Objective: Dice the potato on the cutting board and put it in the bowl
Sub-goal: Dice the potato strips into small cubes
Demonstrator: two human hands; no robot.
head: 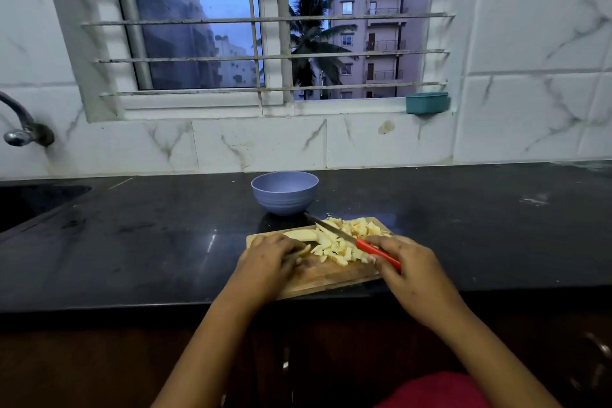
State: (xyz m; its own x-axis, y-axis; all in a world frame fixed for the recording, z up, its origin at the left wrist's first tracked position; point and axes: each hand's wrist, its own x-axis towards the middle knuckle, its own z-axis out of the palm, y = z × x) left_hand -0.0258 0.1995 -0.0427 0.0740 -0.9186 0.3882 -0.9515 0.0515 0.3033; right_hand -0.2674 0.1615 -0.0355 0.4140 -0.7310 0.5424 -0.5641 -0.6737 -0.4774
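The wooden cutting board [331,275] lies on the dark bench [149,242], at its near edge, and everything I work with sits on or around it. My left hand [268,258] rests on the board's left part, fingers curled down over the potato slices [301,235], pinning the long pale pieces against the wood. My right hand [407,262] is at the board's right side, closed around the red handle of the knife [367,247]; the blade slants away from me toward the board's far edge, its tip reaching just past that edge. I cannot tell whether the edge touches the wood. The diced potato [344,248] lies in a loose heap across the middle and far right of the board, some cubes under the blade and some just beside my right fingers. The lilac bowl [284,192] stands upright on the bench just beyond the board's far edge, apart from it; its inside is hidden from me. Well to the left of the board a sink [33,205] is sunk into the bench, with a tap [23,129] on the wall above it. Far beyond the board, up on the window ledge to the right, sits a teal tub [427,103].
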